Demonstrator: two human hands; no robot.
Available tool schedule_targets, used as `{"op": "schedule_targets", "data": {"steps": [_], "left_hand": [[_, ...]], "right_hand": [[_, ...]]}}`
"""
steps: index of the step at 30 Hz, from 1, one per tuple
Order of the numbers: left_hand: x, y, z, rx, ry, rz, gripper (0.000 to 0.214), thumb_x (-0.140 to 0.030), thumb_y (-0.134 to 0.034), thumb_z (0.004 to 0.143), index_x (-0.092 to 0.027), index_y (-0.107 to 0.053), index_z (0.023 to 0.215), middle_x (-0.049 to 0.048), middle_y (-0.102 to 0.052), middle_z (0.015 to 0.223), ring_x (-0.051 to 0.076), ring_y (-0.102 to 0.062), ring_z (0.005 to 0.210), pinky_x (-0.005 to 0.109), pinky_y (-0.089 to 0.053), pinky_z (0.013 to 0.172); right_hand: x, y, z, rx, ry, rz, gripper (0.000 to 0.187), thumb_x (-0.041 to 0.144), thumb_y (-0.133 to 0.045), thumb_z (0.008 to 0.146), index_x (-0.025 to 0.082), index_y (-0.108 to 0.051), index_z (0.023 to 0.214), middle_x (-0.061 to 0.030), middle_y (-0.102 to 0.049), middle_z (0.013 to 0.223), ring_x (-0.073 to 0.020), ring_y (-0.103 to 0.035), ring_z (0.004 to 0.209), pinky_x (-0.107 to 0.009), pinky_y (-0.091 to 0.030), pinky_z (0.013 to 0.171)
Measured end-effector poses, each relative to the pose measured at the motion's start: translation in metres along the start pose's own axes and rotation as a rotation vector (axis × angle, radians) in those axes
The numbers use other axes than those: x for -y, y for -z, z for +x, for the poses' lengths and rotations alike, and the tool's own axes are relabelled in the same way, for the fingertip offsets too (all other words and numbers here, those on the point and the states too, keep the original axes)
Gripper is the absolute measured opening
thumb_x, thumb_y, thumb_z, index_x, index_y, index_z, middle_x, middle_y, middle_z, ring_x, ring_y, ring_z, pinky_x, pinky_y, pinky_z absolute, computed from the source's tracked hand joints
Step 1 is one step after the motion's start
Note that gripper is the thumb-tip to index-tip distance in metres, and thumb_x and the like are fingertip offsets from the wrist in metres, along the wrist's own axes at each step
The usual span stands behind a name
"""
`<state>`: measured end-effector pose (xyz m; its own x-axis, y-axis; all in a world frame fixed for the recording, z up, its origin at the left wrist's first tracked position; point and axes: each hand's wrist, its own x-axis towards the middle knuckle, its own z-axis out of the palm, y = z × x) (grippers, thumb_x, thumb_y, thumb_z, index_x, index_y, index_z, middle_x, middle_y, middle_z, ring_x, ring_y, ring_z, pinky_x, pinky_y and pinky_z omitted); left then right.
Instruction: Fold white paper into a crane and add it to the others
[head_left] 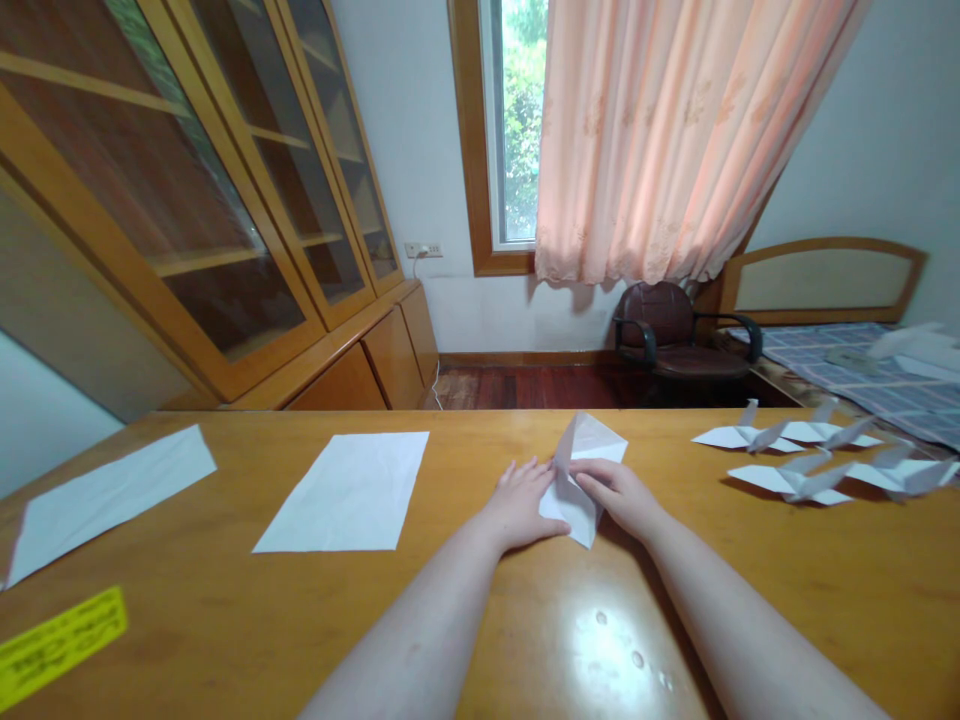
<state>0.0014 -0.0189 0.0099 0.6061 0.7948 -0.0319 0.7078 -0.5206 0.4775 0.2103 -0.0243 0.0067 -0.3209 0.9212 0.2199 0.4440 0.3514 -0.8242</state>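
A partly folded sheet of white paper (pixel 574 505) lies on the wooden desk in front of me, with one flap standing up from it. My left hand (pixel 523 505) rests along its left edge, fingers stretched out and lying flat, thumb at the near edge. At the paper's right side, my right hand (pixel 619 495) has its fingers pressed together on the raised fold. Part of the paper is hidden beneath both hands. Farther right on the desk stand several folded paper cranes (pixel 787 485) with spread wings.
Left of my hands lies a flat white sheet (pixel 349 490), and another sheet (pixel 112 500) is at the far left. A yellow label (pixel 64 645) sits near the desk's left front. Beyond the desk (pixel 480 650) are a glass-door cabinet (pixel 270 130), an office chair (pixel 667 325) and a bed (pixel 840 350).
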Motion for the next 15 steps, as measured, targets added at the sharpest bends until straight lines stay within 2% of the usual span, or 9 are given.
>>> {"op": "schedule_targets", "data": {"steps": [4, 10, 15], "left_hand": [[0.0008, -0.0002, 0.0005, 0.004, 0.004, -0.003, 0.093, -0.065, -0.059, 0.067, -0.027, -0.024, 0.144, 0.0039, -0.024, 0.151, 0.029, -0.017, 0.139, 0.05, -0.007, 0.114], [0.0005, -0.0004, 0.0008, 0.011, 0.005, 0.008, 0.091, -0.065, -0.059, 0.068, -0.027, -0.025, 0.144, 0.004, -0.024, 0.151, 0.028, -0.016, 0.139, 0.05, -0.006, 0.114], [-0.0016, 0.0012, 0.0011, 0.018, 0.0, 0.024, 0.093, -0.065, -0.059, 0.067, -0.029, -0.022, 0.144, 0.0032, -0.025, 0.151, 0.029, -0.018, 0.139, 0.051, -0.009, 0.113]], "right_hand": [[0.0002, -0.0007, 0.0016, 0.006, -0.009, -0.019, 0.035, 0.042, -0.051, 0.085, 0.021, -0.067, 0.107, -0.0083, -0.064, 0.117, -0.0262, -0.057, 0.11, -0.044, -0.04, 0.099], [0.0052, 0.0013, 0.0025, 0.026, -0.022, -0.055, 0.036, 0.042, -0.046, 0.087, 0.021, -0.066, 0.108, -0.0082, -0.067, 0.112, -0.0271, -0.06, 0.104, -0.044, -0.043, 0.095], [0.0025, 0.0009, 0.0009, 0.034, -0.008, -0.009, 0.039, 0.045, -0.05, 0.085, 0.021, -0.064, 0.113, -0.0085, -0.064, 0.118, -0.0274, -0.057, 0.109, -0.045, -0.041, 0.098]]}}
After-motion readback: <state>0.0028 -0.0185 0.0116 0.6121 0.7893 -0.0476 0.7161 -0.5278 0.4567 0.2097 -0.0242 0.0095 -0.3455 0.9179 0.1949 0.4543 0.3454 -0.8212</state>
